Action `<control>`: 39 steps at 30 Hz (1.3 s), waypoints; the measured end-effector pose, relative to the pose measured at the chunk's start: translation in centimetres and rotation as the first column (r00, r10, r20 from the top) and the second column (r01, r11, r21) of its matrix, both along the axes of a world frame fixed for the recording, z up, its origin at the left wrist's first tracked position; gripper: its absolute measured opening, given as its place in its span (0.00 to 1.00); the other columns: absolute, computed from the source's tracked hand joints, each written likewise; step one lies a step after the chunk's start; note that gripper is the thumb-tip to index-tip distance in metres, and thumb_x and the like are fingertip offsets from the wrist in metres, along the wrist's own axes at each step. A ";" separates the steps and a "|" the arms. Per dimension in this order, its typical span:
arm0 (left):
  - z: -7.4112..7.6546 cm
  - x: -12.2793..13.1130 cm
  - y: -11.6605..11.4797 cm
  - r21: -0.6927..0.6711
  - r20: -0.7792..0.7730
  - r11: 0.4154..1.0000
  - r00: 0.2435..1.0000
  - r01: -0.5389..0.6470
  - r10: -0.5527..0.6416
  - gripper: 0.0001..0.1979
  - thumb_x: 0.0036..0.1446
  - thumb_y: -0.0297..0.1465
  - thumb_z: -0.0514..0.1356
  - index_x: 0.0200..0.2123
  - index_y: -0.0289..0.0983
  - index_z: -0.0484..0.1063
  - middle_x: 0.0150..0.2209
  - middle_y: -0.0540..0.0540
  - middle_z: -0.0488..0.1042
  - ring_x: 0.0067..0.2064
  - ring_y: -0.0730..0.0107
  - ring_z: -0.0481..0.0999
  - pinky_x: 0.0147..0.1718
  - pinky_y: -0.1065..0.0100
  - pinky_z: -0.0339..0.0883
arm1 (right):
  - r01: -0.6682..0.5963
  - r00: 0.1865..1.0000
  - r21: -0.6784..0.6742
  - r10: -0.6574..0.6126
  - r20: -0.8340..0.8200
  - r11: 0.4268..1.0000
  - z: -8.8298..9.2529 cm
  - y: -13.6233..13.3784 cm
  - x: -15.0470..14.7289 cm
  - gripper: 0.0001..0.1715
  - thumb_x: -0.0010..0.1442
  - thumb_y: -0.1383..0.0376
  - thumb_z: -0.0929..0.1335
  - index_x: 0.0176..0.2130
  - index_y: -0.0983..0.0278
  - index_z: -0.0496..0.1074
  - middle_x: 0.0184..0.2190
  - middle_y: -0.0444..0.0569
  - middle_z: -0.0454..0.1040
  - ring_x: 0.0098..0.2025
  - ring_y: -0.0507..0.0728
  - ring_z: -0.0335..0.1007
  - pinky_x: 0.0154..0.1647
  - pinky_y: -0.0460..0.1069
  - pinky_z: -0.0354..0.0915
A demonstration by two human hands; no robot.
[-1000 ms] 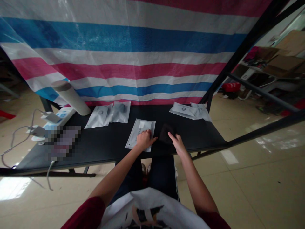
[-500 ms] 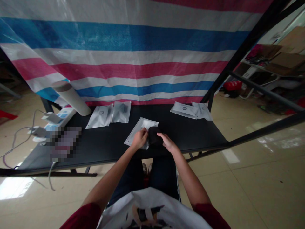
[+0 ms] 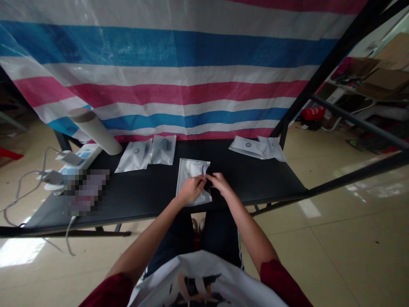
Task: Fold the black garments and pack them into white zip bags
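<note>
A translucent white plastic pouch with a printed mark lies on the black table in front of me. My left hand is closed on its right-hand edge, thumb and fingers pinched together. Right beside it, my right hand is closed around a dark, soft-looking folded item at that edge. Only a small dark patch of the item shows between my hands. How much of it sits inside the pouch I cannot tell.
Two filled pouches lie at the back left and two more pouches at the back right. A white bottle, a power strip with chargers and a blurred phone occupy the left end. Striped sheeting hangs behind.
The pouch has turned more upright. My right hand has moved left with the dark item against the pouch's edge, and most of the item is now out of sight.
</note>
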State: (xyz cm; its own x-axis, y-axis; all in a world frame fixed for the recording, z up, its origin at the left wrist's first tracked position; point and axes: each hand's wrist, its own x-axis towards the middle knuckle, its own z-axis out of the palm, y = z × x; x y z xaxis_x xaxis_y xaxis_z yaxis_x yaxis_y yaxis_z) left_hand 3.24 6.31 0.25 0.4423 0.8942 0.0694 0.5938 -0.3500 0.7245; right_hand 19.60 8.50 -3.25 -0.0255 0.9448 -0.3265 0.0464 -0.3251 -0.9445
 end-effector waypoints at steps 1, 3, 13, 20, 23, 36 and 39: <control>0.2 0.2 -0.2 0.018 -0.011 1.000 1.000 -0.006 0.006 0.14 0.65 0.37 0.48 0.30 0.39 0.67 0.22 0.50 0.68 0.26 0.70 0.68 0.28 0.69 0.55 | -0.037 0.999 -0.003 0.037 -0.005 0.999 -0.2 -0.1 -0.3 0.18 0.46 0.54 0.74 0.22 0.64 0.69 0.18 0.41 0.66 0.25 0.53 0.65 0.26 0.47 0.62; 0.6 0.7 -0.4 0.046 -0.010 0.999 1.000 -0.026 0.026 0.13 0.64 0.36 0.49 0.30 0.39 0.67 0.23 0.50 0.69 0.26 0.69 0.69 0.27 0.69 0.55 | -0.072 0.997 0.004 0.072 -0.017 0.997 -0.6 -0.5 -1.1 0.17 0.45 0.57 0.74 0.20 0.64 0.68 0.17 0.41 0.66 0.23 0.52 0.64 0.24 0.46 0.61; 1.4 0.2 -2.3 0.314 -0.090 0.949 0.995 -0.002 0.032 0.15 0.57 0.46 0.59 0.35 0.39 0.69 0.34 0.43 0.73 0.39 0.59 0.72 0.39 0.61 0.63 | 0.078 0.981 0.186 -0.042 -0.188 0.979 0.4 -1.5 0.5 0.19 0.50 0.50 0.71 0.34 0.63 0.72 0.33 0.48 0.78 0.36 0.56 0.74 0.35 0.48 0.68; -0.7 -1.8 -4.1 0.354 -0.259 0.894 0.947 0.274 -0.188 0.08 0.60 0.36 0.59 0.39 0.39 0.74 0.39 0.43 0.75 0.43 0.60 0.72 0.43 0.60 0.62 | -0.181 0.983 0.030 0.181 -0.016 0.983 0.3 -7.5 2.5 0.21 0.53 0.48 0.71 0.33 0.60 0.63 0.20 0.39 0.71 0.19 0.51 0.67 0.18 0.43 0.58; -1.1 -1.2 -4.1 0.328 -0.290 0.883 0.926 0.335 -0.244 0.09 0.63 0.30 0.55 0.35 0.39 0.75 0.36 0.45 0.76 0.41 0.62 0.72 0.42 0.62 0.63 | -0.242 0.959 0.035 0.244 -0.143 0.970 0.1 -9.0 1.3 0.23 0.51 0.50 0.73 0.32 0.59 0.60 0.20 0.38 0.70 0.20 0.51 0.67 0.19 0.43 0.60; -1.4 -0.9 -4.8 0.375 -0.317 0.872 0.927 0.314 -0.198 0.11 0.64 0.27 0.54 0.33 0.38 0.75 0.31 0.46 0.75 0.36 0.66 0.73 0.37 0.66 0.65 | -0.129 0.946 -0.149 0.076 -0.316 0.980 0.6 -8.6 0.3 0.15 0.44 0.64 0.70 0.30 0.59 0.59 0.18 0.36 0.67 0.18 0.48 0.58 0.18 0.42 0.53; -0.8 -0.9 -4.9 0.418 -0.361 0.844 0.914 0.336 -0.185 0.10 0.63 0.25 0.55 0.31 0.37 0.74 0.31 0.46 0.74 0.35 0.67 0.72 0.36 0.66 0.65 | -0.099 0.926 -0.165 0.030 -0.377 0.981 0.7 -8.4 0.0 0.15 0.42 0.66 0.69 0.30 0.59 0.59 0.17 0.35 0.63 0.18 0.47 0.53 0.17 0.42 0.49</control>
State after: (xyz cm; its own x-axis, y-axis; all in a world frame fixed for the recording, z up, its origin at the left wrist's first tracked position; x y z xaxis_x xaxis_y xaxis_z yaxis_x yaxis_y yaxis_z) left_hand 2.37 1.41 -0.59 0.7208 0.6377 0.2717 0.5896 -0.7701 0.2434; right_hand 19.60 0.07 -2.50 -0.2363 0.8643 -0.4441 -0.2699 -0.4974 -0.8245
